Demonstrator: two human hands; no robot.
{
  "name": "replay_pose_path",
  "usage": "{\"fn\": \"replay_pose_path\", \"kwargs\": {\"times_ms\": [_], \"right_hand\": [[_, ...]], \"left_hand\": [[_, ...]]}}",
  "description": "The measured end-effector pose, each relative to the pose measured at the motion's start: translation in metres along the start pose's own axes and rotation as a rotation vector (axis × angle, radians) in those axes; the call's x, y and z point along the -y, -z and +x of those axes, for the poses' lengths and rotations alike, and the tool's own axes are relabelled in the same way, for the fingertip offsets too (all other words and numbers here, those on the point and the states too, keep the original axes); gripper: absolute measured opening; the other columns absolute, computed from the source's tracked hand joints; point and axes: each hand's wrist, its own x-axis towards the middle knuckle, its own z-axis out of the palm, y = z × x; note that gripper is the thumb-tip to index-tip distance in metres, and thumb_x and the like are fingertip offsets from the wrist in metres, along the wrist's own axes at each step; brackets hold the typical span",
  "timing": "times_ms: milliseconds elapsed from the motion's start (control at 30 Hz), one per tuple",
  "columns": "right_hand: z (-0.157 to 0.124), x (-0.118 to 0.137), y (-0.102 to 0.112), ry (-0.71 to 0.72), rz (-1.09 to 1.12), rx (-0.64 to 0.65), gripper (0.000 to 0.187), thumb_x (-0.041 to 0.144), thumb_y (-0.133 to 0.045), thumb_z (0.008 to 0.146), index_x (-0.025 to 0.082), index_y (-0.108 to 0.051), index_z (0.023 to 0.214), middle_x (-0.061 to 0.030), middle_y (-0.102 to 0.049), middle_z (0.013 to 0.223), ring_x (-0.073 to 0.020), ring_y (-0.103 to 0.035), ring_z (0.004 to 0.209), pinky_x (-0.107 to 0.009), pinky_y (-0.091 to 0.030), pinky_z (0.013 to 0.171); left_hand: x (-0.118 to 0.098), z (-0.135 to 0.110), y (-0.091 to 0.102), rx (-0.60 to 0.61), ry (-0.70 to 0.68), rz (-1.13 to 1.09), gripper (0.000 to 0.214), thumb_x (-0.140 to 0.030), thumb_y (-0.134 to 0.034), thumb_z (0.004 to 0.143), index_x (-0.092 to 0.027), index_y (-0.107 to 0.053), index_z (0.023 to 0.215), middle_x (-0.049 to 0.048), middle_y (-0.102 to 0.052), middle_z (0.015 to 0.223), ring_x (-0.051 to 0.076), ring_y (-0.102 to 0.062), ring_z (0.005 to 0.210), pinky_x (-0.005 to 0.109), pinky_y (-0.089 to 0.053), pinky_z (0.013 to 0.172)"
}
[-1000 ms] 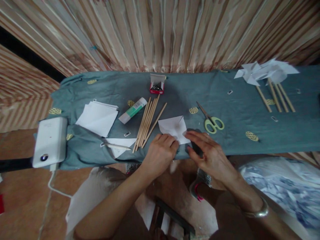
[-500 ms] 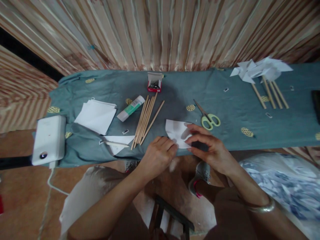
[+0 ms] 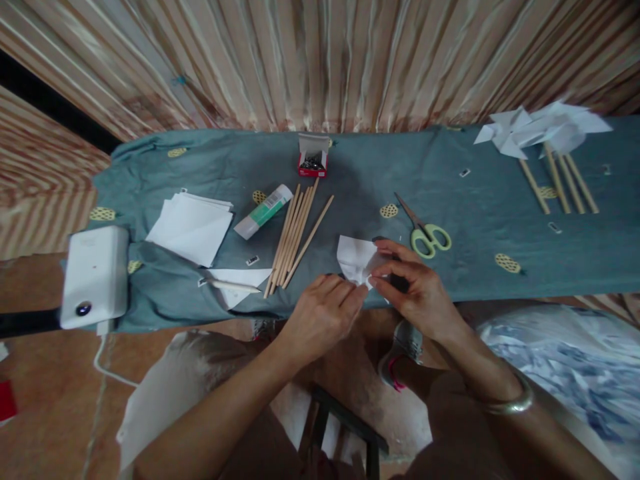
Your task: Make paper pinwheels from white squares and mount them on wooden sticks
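Observation:
A small piece of white paper (image 3: 356,257) is held between both hands at the table's near edge. My left hand (image 3: 327,310) closes on its lower left side, the fingers curled over. From the right, my right hand (image 3: 413,283) pinches the paper's right part between thumb and fingertips. Part of the sheet is hidden behind the fingers. Just beyond my right hand lie scissors (image 3: 424,233) with light green handles. Several thin wooden sticks (image 3: 295,233) lie to the left of the paper.
Left of the sticks are a glue stick (image 3: 263,212), stacked white paper squares (image 3: 193,227), and a pencil (image 3: 233,286) on a paper scrap. A red box (image 3: 313,160) of small metal pieces sits behind. White paper pinwheels (image 3: 535,130) lie far right; a white device (image 3: 95,277) stands left.
My right fingers have moved inward and down over the paper, closer to my left hand. My left hand has shifted slightly right. The view has moved a little.

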Motion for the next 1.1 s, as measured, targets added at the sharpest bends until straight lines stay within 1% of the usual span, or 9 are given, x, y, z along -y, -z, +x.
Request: {"fn": "replay_pose_path", "kwargs": {"times_ms": [100, 267, 533, 733, 867, 1100], "right_hand": [[0.0011, 0.0022, -0.0030, 0.026, -0.069, -0.031, 0.008, 0.022, -0.061, 0.082, 0.021, -0.069, 0.078, -0.0113, -0.058, 0.129, -0.0281, -0.057, 0.115, -0.049, -0.044, 0.100], [0.0022, 0.0037, -0.0053, 0.029, -0.115, -0.033, 0.008, 0.022, -0.061, 0.082, 0.022, -0.068, 0.077, -0.0100, -0.058, 0.128, -0.0279, -0.057, 0.115, -0.048, -0.044, 0.100], [0.0032, 0.0033, -0.0074, 0.027, -0.138, -0.056, 0.008, 0.020, -0.060, 0.081, 0.022, -0.066, 0.076, -0.0094, -0.059, 0.124, -0.0271, -0.057, 0.116, -0.046, -0.044, 0.100], [0.0038, 0.0031, -0.0092, 0.032, -0.152, -0.058, 0.007, 0.018, -0.061, 0.080, 0.021, -0.065, 0.075, -0.0096, -0.059, 0.123, -0.0270, -0.056, 0.116, -0.046, -0.044, 0.099], [0.0044, 0.0033, -0.0096, 0.033, -0.151, -0.063, 0.007, 0.018, -0.061, 0.080, 0.022, -0.064, 0.074, -0.0093, -0.060, 0.121, -0.0277, -0.056, 0.117, -0.046, -0.044, 0.100], [0.0045, 0.0026, -0.0091, 0.012, -0.137, -0.051, 0.006, 0.020, -0.061, 0.080, 0.022, -0.065, 0.076, -0.0093, -0.058, 0.124, -0.0275, -0.056, 0.116, -0.047, -0.044, 0.099]], "left_hand": [[0.0002, -0.0007, -0.0006, 0.012, -0.024, 0.007, 0.024, -0.015, -0.047, 0.095, -0.013, -0.055, 0.117, 0.0045, -0.066, 0.089, 0.019, -0.059, 0.083, 0.033, -0.049, 0.072], [0.0006, -0.0005, -0.0016, 0.064, -0.015, -0.011, 0.018, -0.016, -0.046, 0.096, -0.015, -0.059, 0.108, 0.0051, -0.066, 0.093, 0.018, -0.058, 0.086, 0.032, -0.050, 0.075], [-0.0007, 0.0019, -0.0019, 0.070, 0.013, -0.045, 0.016, -0.014, -0.046, 0.095, -0.013, -0.062, 0.099, 0.0052, -0.065, 0.091, 0.017, -0.057, 0.084, 0.031, -0.053, 0.075], [-0.0015, 0.0031, -0.0010, 0.090, 0.031, -0.058, 0.016, -0.014, -0.047, 0.095, -0.012, -0.062, 0.097, 0.0050, -0.065, 0.091, 0.017, -0.057, 0.084, 0.031, -0.053, 0.076], [-0.0014, 0.0029, -0.0021, 0.079, 0.029, -0.043, 0.015, -0.014, -0.047, 0.094, -0.013, -0.062, 0.094, 0.0048, -0.064, 0.090, 0.017, -0.057, 0.083, 0.031, -0.053, 0.075], [-0.0010, 0.0031, -0.0021, 0.061, 0.021, -0.027, 0.014, -0.013, -0.049, 0.093, -0.012, -0.063, 0.095, 0.0051, -0.065, 0.088, 0.018, -0.057, 0.082, 0.031, -0.053, 0.072]]}}
